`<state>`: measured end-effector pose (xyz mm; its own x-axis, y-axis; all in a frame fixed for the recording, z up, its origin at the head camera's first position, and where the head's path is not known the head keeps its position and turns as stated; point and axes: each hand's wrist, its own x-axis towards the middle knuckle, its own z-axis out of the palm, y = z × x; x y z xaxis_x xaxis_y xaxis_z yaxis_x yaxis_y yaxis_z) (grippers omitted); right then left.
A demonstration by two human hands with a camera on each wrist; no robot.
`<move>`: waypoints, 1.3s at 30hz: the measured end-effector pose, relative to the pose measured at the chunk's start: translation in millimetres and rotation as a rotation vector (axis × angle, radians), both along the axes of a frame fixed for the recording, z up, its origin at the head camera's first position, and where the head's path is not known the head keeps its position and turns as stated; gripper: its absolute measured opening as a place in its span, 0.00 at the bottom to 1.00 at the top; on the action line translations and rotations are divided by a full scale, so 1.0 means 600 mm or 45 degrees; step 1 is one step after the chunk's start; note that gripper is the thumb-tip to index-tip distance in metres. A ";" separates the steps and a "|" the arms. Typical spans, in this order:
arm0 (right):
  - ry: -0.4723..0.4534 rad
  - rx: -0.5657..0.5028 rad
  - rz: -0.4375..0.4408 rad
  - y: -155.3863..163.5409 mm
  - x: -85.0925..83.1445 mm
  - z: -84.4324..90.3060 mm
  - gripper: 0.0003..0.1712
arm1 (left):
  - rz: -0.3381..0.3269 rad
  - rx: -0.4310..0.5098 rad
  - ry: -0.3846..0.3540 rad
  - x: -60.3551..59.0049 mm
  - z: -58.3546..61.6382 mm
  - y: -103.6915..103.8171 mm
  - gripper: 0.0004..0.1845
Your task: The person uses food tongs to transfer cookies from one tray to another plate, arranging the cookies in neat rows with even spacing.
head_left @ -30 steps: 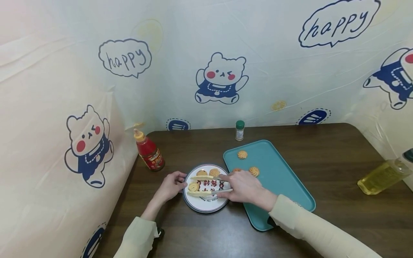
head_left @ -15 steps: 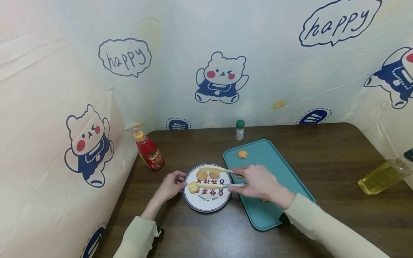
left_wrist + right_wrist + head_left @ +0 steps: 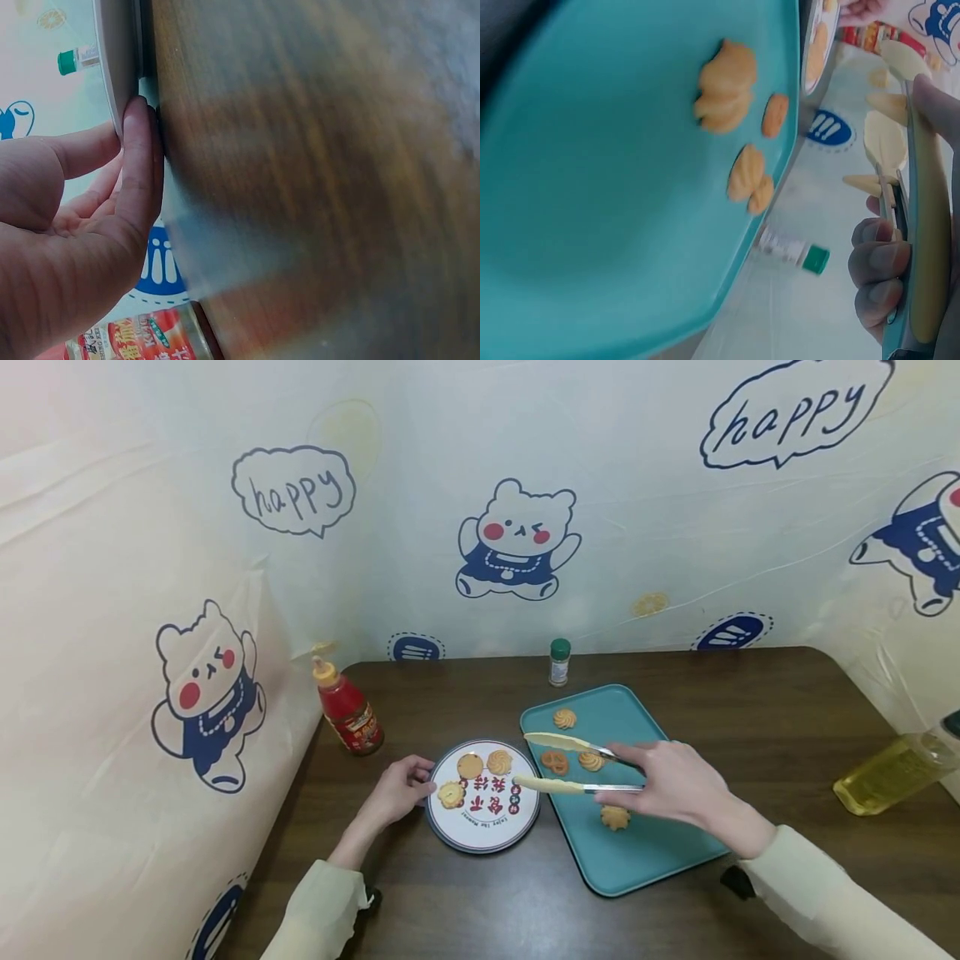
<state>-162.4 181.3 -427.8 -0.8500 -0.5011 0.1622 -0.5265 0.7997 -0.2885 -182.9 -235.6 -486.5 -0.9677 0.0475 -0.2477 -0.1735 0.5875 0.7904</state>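
Observation:
My right hand (image 3: 678,787) grips yellow-tipped tongs (image 3: 573,766), and its fingers (image 3: 876,264) curl round the tongs (image 3: 924,225). The tongs' arms are spread and empty, over the left part of the teal tray (image 3: 660,852). Several swirl cookies lie on the tray (image 3: 592,195); two of them (image 3: 555,762) (image 3: 591,761) sit just under the tongs. My left hand (image 3: 396,793) rests on the table with its fingertips (image 3: 139,127) against the left rim of the round white plate (image 3: 487,831). Three cookies lie on the plate, one (image 3: 451,794) near my left hand.
A red sauce bottle (image 3: 345,710) stands left of the plate. A small green-capped jar (image 3: 558,662) is behind the tray, by the wall. A bottle of yellow oil (image 3: 892,770) lies at the table's right edge. Printed sheeting walls in three sides.
My right hand has carried the tongs right, from over the plate to over the tray. The cookie they held now lies on the plate's left side. My left hand has stayed put.

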 end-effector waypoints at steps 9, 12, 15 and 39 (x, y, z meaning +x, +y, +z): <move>0.054 0.026 -0.021 0.083 0.026 -0.006 0.44 | 0.004 -0.013 -0.009 -0.001 -0.003 -0.002 0.18; 0.084 0.017 -0.001 0.107 0.035 -0.015 0.43 | 0.000 -0.009 -0.012 -0.001 0.000 -0.002 0.18; 0.103 0.004 0.018 0.128 0.041 -0.025 0.42 | -0.007 -0.007 -0.013 -0.001 0.002 -0.002 0.18; 0.029 0.118 -0.008 0.184 0.066 -0.062 0.40 | -0.012 -0.035 -0.007 0.000 -0.001 -0.002 0.19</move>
